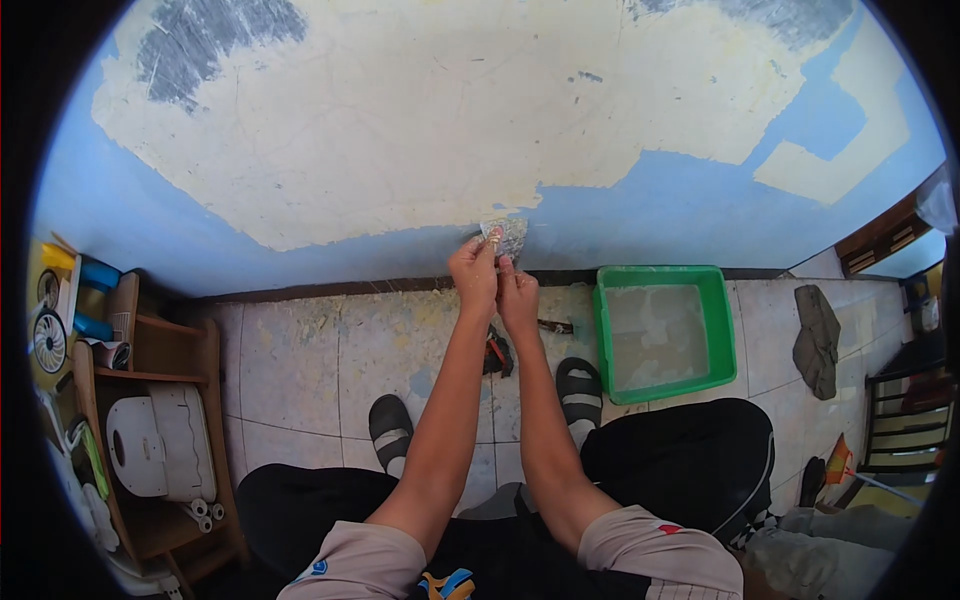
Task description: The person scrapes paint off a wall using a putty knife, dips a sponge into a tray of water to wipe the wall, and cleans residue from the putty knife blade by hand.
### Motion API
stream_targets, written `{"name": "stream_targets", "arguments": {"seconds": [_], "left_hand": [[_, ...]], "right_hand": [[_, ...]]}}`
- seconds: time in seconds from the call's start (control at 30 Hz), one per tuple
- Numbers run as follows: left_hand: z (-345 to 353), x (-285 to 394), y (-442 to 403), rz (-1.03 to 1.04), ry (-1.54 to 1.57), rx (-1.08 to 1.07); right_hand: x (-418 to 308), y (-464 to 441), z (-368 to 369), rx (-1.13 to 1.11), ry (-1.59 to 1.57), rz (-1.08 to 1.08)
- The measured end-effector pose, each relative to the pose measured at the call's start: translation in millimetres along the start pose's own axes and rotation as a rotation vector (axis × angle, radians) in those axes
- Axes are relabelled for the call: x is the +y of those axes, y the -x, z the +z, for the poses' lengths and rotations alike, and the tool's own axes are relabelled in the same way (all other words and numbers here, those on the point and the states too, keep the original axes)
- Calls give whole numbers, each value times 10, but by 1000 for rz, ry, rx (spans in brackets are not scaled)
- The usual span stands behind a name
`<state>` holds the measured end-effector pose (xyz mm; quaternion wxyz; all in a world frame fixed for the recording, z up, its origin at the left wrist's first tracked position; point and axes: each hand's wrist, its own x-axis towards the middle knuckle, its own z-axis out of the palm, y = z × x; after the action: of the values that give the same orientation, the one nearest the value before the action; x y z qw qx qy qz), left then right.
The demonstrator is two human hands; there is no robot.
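A putty knife (510, 238), its blade speckled with paint residue, is at the lower part of the wall, by the edge between the bare cream patch and the blue paint (640, 200). My left hand (474, 272) is closed with its fingers pressed on the blade. Just below and to the right, my right hand (517, 294) is closed around what seems to be the handle, mostly hidden by the fingers. Whether the blade touches the wall is hard to tell.
Right of my hands stands a green basin (728, 340) with cloudy water. A black-and-red tool (497, 355) and a dark tool (555, 326) lie on the tiles among paint flakes. A wooden shelf (215, 400) stands left; a dark cloth (817, 342) lies right.
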<state>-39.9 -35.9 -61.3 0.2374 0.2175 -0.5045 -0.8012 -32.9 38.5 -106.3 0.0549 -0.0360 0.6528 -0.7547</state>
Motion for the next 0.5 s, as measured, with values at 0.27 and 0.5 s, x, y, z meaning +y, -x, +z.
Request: {"name": "stream_targets", "arguments": {"seconds": [0.27, 0.5], "left_hand": [[156, -29, 56, -196, 310, -4], [100, 291, 46, 87, -43, 21]], "right_hand": [[-343, -65, -244, 74, 508, -195], [-245, -1, 122, -44, -265, 98]]}}
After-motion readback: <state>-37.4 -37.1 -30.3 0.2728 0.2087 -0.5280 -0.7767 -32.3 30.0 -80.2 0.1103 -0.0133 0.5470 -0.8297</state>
